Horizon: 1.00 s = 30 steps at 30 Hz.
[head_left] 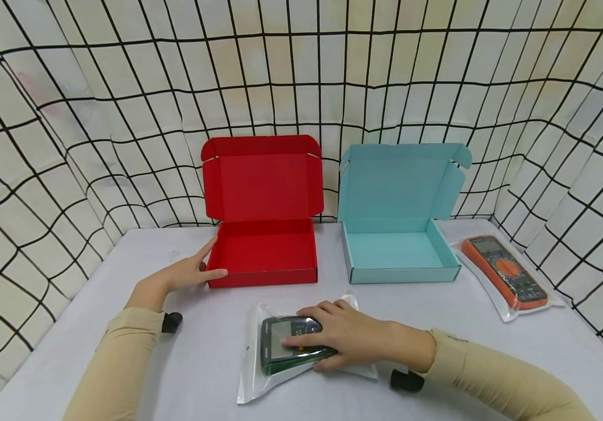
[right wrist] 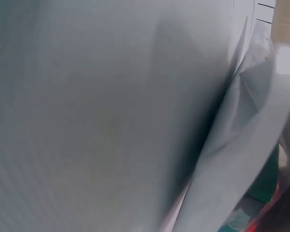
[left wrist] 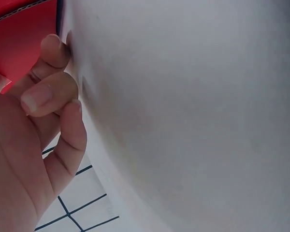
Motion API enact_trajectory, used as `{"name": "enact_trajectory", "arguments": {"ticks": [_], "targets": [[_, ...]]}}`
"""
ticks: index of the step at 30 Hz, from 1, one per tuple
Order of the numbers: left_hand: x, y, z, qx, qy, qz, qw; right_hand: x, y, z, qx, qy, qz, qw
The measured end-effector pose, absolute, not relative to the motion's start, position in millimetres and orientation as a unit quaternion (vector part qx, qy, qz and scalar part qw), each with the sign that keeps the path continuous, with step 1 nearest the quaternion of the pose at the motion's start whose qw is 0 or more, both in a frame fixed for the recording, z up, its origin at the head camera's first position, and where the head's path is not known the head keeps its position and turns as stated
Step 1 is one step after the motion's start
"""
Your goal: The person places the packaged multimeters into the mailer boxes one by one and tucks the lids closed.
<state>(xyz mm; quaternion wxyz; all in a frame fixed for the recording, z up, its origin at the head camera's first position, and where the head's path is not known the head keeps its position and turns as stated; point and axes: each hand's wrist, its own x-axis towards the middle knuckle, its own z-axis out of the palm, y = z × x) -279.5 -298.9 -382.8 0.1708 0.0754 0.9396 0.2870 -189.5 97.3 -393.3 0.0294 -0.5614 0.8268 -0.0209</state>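
In the head view, the right hand (head_left: 346, 336) grips a black meter (head_left: 283, 328) with a grey screen, one finger lying across its face and other fingers at the far edge. The meter is inside a clear bag (head_left: 251, 374), just above the near middle of the white table (head_left: 201, 351), toward six o'clock in that view. The left hand (head_left: 186, 273), at ten o'clock from the meter, touches the near left corner of a red box (head_left: 264, 278), thumb along the front wall and a finger reaching up the left side; it is relaxed rather than clenched.

The left wrist view adds what the head view hides: the lower fingers, loosely bent beside the box's red side. The right wrist view shows the bag's pale, creased edge from low down, a dark shadow along it and a bit of green at four o'clock; the right hand's fingers cannot be made out there.

Only the head view gives the wider layout. From the meter, the red box is at eleven o'clock and a pale blue box (head_left: 404, 275) at two, both with lids raised. Between two and three o'clock, an orange meter (head_left: 506, 272) lies bagged beside the blue box.
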Motion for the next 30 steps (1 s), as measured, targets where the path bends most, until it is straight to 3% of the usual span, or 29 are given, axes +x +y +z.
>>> {"name": "enact_trajectory", "arguments": {"ticks": [30], "targets": [[-279.3,-299.1,-382.4,0.069,0.933,0.307,0.173,-219.4,103.9,-351.5,-0.531,0.843,-0.077,-0.035]]}}
